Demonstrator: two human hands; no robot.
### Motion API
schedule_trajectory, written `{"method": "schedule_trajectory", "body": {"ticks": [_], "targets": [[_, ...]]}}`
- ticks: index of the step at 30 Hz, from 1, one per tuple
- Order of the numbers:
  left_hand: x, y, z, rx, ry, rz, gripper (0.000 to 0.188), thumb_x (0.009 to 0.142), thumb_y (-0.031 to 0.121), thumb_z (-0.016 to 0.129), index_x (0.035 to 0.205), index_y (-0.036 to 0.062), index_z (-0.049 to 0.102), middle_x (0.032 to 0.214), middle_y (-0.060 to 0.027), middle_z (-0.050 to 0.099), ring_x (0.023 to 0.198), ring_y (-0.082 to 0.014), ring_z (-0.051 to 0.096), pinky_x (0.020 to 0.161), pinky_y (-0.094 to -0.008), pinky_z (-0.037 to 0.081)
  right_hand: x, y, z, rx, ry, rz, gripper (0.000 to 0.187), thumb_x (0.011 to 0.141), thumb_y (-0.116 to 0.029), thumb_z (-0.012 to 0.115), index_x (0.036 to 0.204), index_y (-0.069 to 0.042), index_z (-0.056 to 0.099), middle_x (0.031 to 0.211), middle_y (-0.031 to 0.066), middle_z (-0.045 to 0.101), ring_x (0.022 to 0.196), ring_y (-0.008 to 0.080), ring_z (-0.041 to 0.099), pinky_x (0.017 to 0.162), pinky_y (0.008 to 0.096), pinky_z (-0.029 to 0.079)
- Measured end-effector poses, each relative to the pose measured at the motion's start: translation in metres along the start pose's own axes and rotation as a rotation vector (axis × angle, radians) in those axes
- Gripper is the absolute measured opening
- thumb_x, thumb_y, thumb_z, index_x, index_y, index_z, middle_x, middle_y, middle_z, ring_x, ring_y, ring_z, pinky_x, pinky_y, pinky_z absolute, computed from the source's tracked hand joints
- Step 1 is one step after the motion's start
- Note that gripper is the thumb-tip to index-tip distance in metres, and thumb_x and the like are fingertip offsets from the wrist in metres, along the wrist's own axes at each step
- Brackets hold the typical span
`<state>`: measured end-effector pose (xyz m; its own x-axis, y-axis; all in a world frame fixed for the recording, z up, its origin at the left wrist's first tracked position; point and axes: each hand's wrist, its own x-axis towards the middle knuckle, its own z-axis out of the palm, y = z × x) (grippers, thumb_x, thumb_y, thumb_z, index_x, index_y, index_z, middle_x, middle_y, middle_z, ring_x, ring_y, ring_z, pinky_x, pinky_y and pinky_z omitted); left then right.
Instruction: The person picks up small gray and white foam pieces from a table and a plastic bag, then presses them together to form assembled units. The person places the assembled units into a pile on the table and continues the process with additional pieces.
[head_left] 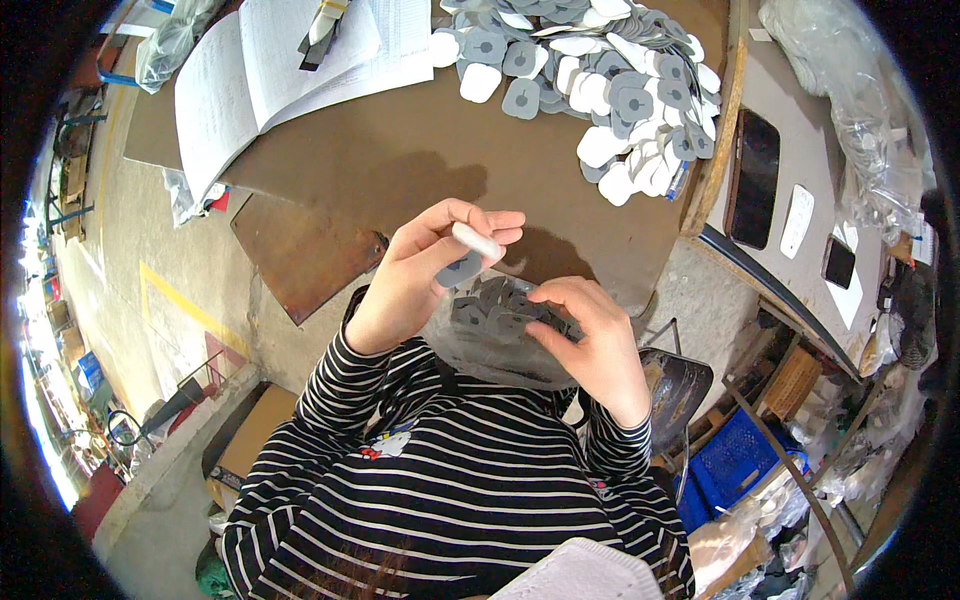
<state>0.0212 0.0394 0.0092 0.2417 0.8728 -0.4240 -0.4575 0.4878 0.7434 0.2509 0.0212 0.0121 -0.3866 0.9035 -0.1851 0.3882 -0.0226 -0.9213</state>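
Observation:
My left hand point(425, 268) is raised over the table edge, fingers closed on a small grey-and-white flat pad point(466, 256). My right hand point(590, 340) holds the rim of a clear plastic bag point(490, 345) in my lap, which contains several grey pads point(490, 305). The left hand's pad hangs just above the bag's mouth. A large heap of the same grey and white pads point(600, 80) lies on the brown table point(400, 150) at the far right.
An open book with white pages point(290, 60) lies at the table's far left with a dark clip on it. A second table at the right carries a dark phone point(753, 178), a white pad and plastic bags. A blue crate point(735, 465) stands on the floor at the lower right.

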Motion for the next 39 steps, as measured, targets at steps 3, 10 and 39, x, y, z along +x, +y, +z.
{"method": "schedule_trajectory", "body": {"ticks": [3,10,39], "targets": [[-0.007,0.001,-0.003,-0.086,-0.071,-0.060,0.032,0.102,0.025,0.046,0.101,-0.0026,0.063,0.136,-0.0271,0.058,0.126,-0.0310,0.059,0.108,-0.0396,0.047,0.003,-0.002,-0.005,-0.030,0.100,-0.002,0.023,0.081,0.004,0.074,0.103,-0.001,0.069,0.098,0.0087,0.070,0.084,0.0166,0.066,0.075,0.0289,0.053],[-0.016,-0.030,-0.003,0.528,-0.214,0.043,0.020,0.100,0.011,0.053,0.098,-0.0032,0.066,0.133,-0.0174,0.063,0.123,-0.0272,0.061,0.109,-0.0391,0.045,0.015,-0.008,-0.035,-0.015,0.316,-0.051,0.018,0.087,0.005,0.070,0.105,0.000,0.069,0.095,0.0090,0.070,0.081,0.0142,0.067,0.074,0.0263,0.052],[0.017,-0.003,0.019,0.559,-0.203,0.106,0.033,0.104,0.016,0.056,0.131,-0.0003,0.061,0.122,-0.0124,0.069,0.116,-0.0207,0.063,0.102,-0.0332,0.047,0.069,0.024,-0.074,-0.288,0.664,-0.023,0.043,0.091,-0.001,0.070,0.134,-0.001,0.062,0.110,0.0147,0.074,0.090,0.0103,0.070,0.078,0.0248,0.054]]}}
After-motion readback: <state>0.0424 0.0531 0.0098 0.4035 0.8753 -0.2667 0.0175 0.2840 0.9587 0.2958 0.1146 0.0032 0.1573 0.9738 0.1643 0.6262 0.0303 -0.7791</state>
